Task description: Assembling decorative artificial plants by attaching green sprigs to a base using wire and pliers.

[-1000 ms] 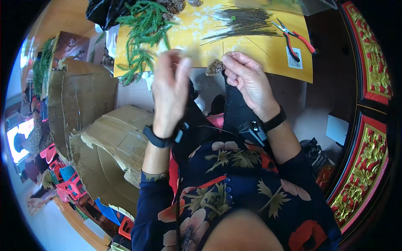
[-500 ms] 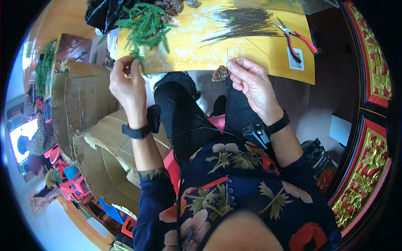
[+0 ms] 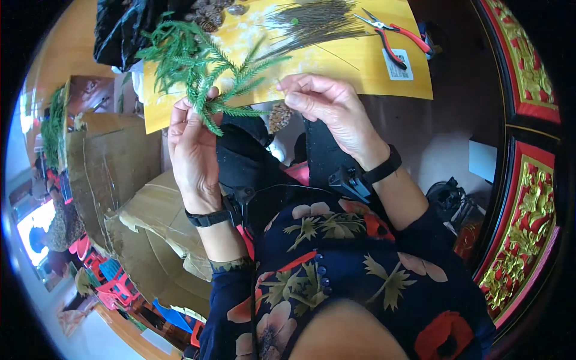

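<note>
My left hand point(image 3: 195, 141) is closed round the stem of a green pine sprig point(image 3: 231, 90), whose needled branches fan out over the yellow board. A brown pine cone point(image 3: 279, 118) hangs beneath the fingertips of my right hand point(image 3: 330, 111), pinched at its top between thumb and fingers. One tip of the sprig reaches close to the cone; whether they touch I cannot tell. Behind the held sprig lies a heap of more green sprigs point(image 3: 171, 51). Further right on the board is a bundle of thin dark wires point(image 3: 318, 24).
Red-handled pliers point(image 3: 393, 33) lie at the right of the yellow board point(image 3: 414, 87), near a white label. Several pine cones point(image 3: 207, 15) and a black plastic bag point(image 3: 120, 36) are at the far left. A cardboard box point(image 3: 108, 156) stands left; a carved red-and-gold panel point(image 3: 534, 198) is at right.
My left hand has lifted a sprig off the board and brought it toward the cone. My right hand, still pinching the cone, has moved left. The whole view has shifted slightly.
</note>
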